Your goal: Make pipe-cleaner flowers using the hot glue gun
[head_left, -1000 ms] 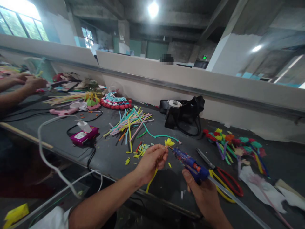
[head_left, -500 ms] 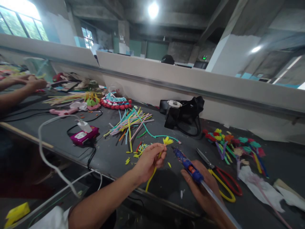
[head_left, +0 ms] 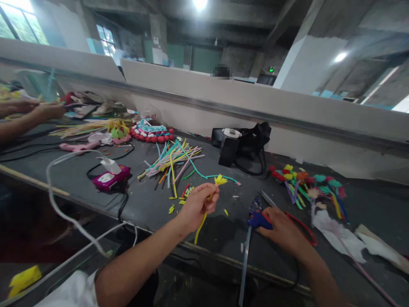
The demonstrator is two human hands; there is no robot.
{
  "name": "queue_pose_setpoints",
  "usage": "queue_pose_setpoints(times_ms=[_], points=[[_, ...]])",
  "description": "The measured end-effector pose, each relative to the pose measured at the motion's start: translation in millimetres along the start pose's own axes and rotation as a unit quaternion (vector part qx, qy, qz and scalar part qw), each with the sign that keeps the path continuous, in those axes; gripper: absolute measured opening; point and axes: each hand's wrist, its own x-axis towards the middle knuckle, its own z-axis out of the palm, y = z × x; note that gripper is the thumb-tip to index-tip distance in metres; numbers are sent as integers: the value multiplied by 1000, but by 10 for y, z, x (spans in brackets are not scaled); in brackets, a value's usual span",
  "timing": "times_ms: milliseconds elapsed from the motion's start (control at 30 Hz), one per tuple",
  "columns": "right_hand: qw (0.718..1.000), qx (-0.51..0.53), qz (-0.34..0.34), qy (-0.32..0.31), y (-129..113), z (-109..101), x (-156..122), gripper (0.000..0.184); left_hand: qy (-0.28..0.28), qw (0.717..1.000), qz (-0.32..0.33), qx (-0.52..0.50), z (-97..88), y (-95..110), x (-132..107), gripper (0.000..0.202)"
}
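Observation:
My left hand (head_left: 200, 207) pinches a yellow pipe-cleaner flower (head_left: 220, 180), its petals pointing up and its stem (head_left: 200, 228) hanging below my fingers. To the right, my right hand (head_left: 284, 230) grips the handle of a blue hot glue gun (head_left: 259, 219) low over the table. A long clear glue stick (head_left: 245, 264) sticks out of the gun's back toward me. Scissors (head_left: 268, 198) lie partly under my right hand; one red handle loop (head_left: 306, 230) shows. Yellow clippings (head_left: 171, 209) and other short cut bits lie left of my left hand.
Loose pipe cleaners (head_left: 171, 164) lie in a pile at centre-left. A purple power socket (head_left: 111, 178) with a white cable stands left. At the back is a black bag (head_left: 252, 145); finished flowers (head_left: 306, 183) lie right. Another person's hands (head_left: 47, 111) work at far left.
My right hand has moved away from the flower with the glue gun and lowered it beside the scissors, the gun turning. My left hand keeps the flower nearly in place.

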Motion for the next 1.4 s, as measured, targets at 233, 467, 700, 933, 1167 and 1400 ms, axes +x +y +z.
queue_pose_setpoints(times_ms=[233,467,700,933,1167,1400], points=[[990,10,-56,130,-147,-29,29,18,-5,1000,-6,5,-11,-26,5,16],[986,3,-92,141,-856,280,261,9,1,1000,-9,12,26,-100,19,17],[980,64,-86,167,-1009,359,382,15,16,1000,-9,12,24,-123,24,18],[951,207,-89,213,-1084,79,216,17,29,999,-18,34,47,-155,16,24],[923,284,-83,244,-1189,-3,93,11,-17,999,-33,28,96,-206,11,25],[916,306,-55,253,-1161,-45,77,10,-41,998,-50,21,167,-293,16,28]])
